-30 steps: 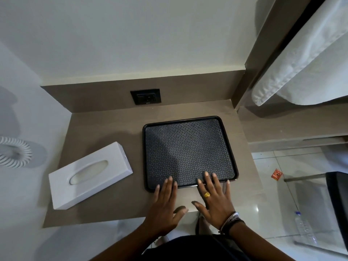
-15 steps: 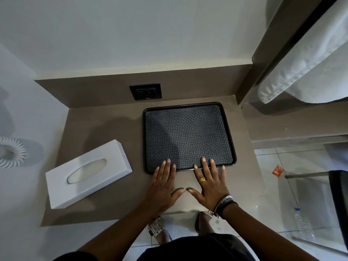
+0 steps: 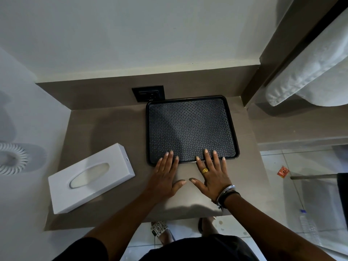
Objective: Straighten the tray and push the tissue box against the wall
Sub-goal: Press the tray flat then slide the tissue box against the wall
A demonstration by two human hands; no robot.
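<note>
A black tray (image 3: 190,127) with a patterned mat lies square on the brown counter, its far edge against the back panel. My left hand (image 3: 165,176) and my right hand (image 3: 212,176) rest flat on the counter, fingers spread, with fingertips over the tray's near rim. Neither hand holds anything. A white tissue box (image 3: 90,178) lies at an angle on the counter's left part, apart from the left wall and from my left hand.
A black wall socket (image 3: 148,93) sits in the back panel just behind the tray's left corner. White towels (image 3: 308,76) hang at the upper right. A coiled white cord (image 3: 11,159) is on the left wall. A plastic bottle (image 3: 307,225) lies on the floor.
Both hands have pushed the tray away from me until its far edge met the back panel. The tissue box has not moved.
</note>
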